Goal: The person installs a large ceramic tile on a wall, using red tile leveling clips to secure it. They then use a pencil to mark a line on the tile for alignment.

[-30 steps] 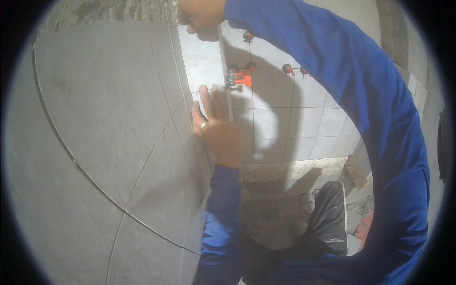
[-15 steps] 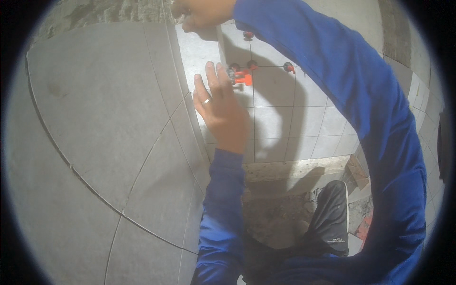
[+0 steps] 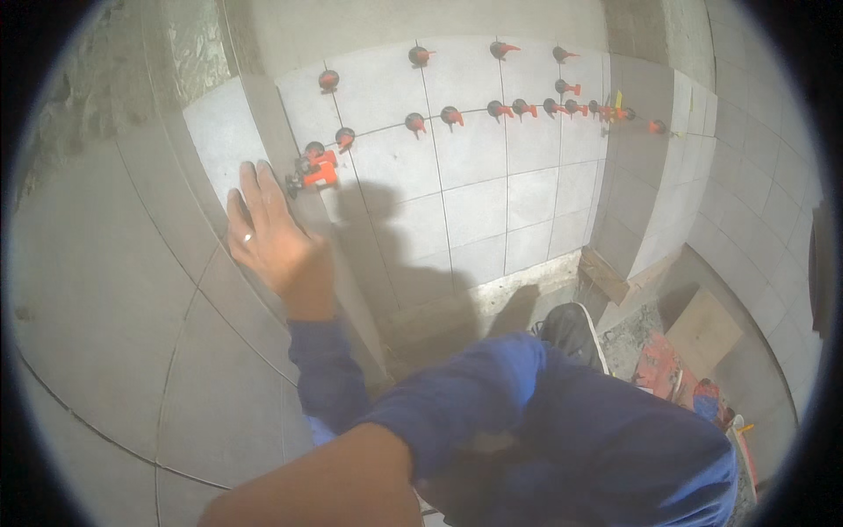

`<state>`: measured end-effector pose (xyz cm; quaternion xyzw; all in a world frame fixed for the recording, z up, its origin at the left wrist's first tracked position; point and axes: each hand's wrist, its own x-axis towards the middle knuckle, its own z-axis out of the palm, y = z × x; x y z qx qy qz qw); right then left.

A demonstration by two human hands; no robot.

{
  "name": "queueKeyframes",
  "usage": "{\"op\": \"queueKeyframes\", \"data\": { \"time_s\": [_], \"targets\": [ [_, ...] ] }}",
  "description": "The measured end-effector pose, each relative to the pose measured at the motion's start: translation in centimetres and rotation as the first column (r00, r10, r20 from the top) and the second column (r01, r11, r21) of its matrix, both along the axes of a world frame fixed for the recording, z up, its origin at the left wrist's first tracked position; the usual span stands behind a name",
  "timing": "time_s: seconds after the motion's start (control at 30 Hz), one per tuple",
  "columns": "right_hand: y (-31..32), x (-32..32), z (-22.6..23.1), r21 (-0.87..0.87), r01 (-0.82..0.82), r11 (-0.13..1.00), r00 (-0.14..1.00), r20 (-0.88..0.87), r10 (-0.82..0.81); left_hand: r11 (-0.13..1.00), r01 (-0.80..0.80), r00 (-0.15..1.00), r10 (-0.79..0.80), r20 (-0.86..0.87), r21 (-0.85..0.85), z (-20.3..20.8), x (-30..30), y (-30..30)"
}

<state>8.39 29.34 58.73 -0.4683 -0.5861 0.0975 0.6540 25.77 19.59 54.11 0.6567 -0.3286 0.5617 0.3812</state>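
My left hand, with a ring on one finger, lies flat with its fingers stretched out against a light tile on a narrow wall face. Right beside its fingertips, a cluster of red and black tile levelling clips sits at the tile's edge. My right arm crosses low in front of me toward the left. Of my right hand only the blurred back and wrist show at the lower edge; its fingers are out of the picture, and whatever they might hold is hidden.
More levelling clips stand along the joints of the light wall tiles. Large grey tiles cover the wall at left. Low at right lie a tan board, a red object and mixed items on the rough floor.
My right arm has dropped from the top of the wall to the lower left. The view has turned right, revealing more clips; my left hand remains flat near the tile edge.
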Motion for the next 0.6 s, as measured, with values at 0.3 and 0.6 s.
{"op": "queueKeyframes", "data": {
  "time_s": [0.3,0.6],
  "targets": [
    [0.9,-1.1,2.2,0.013,0.107,0.994,0.987,-0.123,-0.104,1.000,-0.015,0.999,0.015,0.051,-0.010,0.4,-0.3,0.1],
    [-6.0,-1.1,1.8,0.242,0.459,0.855,0.887,-0.180,-0.425,0.998,-0.040,0.996,0.036,0.083,0.048,0.1,1.3,0.9]
  ]
}}
